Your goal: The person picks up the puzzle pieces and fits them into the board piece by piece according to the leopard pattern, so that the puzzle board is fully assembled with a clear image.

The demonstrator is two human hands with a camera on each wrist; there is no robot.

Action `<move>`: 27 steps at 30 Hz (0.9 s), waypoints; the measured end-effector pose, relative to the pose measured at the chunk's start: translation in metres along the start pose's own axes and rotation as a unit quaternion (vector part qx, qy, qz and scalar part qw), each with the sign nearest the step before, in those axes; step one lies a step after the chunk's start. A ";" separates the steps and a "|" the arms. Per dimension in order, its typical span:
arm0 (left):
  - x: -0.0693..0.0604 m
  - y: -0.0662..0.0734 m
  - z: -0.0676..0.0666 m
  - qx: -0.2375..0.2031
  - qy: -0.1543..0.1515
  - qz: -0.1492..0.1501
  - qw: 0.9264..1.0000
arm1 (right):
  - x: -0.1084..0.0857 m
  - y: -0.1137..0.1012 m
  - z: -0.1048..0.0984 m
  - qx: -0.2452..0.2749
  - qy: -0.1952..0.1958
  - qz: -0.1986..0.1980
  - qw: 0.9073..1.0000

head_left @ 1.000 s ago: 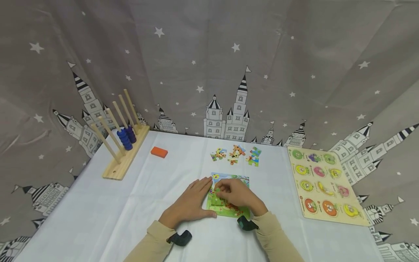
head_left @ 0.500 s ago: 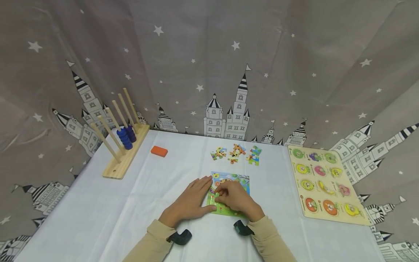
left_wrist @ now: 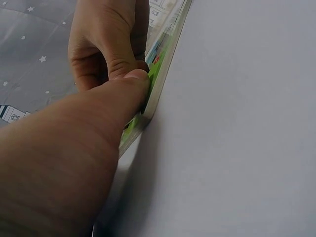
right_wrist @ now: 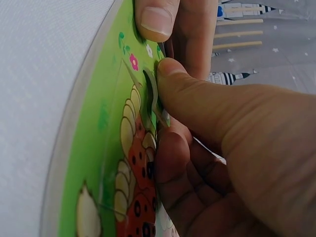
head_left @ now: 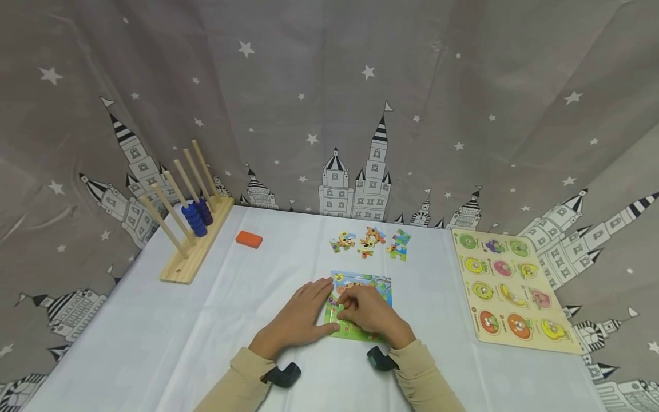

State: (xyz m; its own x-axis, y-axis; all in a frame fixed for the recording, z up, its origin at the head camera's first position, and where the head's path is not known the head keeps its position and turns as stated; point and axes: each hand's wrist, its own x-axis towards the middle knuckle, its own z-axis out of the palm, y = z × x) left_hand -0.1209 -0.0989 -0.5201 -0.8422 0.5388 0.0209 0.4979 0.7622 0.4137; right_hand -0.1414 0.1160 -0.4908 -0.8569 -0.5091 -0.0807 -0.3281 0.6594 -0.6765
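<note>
The left hand [head_left: 298, 320] lies at the left side of a colourful puzzle board [head_left: 352, 333], fingers straight and thumb spread toward its lower left corner. Over the board, the right hand [head_left: 372, 309] pinches a small green puzzle piece [head_left: 341, 308] between thumb and fingers. In the right wrist view the piece [right_wrist: 152, 91] stands tilted, one edge raised from the picture, close to the left thumb [right_wrist: 157, 22]. The right hand covers much of the board's middle. The left wrist view shows the left thumb [left_wrist: 131, 84] along the board's edge.
Loose puzzle pieces [head_left: 368, 245] lie in small groups beyond the board. At left stands a wooden peg rack [head_left: 187, 266] with blue and purple rings. An orange block [head_left: 249, 239] lies near it. A fruit peg board [head_left: 479, 286] lies at right.
The right hand has lowered the green piece to the board's left side, shifting slightly left and uncovering more of the lower picture. The left hand stays in place.
</note>
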 end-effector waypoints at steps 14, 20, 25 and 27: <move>0.000 0.003 -0.002 -0.008 0.004 -0.004 1.000 | 0.000 0.000 0.002 0.000 0.012 0.012 1.000; -0.003 0.005 -0.003 -0.014 0.002 -0.006 1.000 | 0.000 0.002 0.003 0.005 0.005 0.009 1.000; -0.001 0.005 -0.002 -0.016 0.001 -0.016 1.000 | 0.003 0.017 -0.014 0.036 0.037 0.040 0.998; 0.000 0.005 -0.001 -0.016 0.000 -0.020 1.000 | 0.006 0.031 -0.025 0.043 0.085 0.071 0.993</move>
State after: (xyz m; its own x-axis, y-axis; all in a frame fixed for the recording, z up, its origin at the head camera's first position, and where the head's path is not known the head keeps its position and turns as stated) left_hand -0.1192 -0.0955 -0.5173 -0.8609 0.5087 0.0038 0.4574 0.7708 0.4434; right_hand -0.1669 0.1477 -0.4940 -0.9494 -0.3083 -0.0600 -0.1700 0.6652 -0.7270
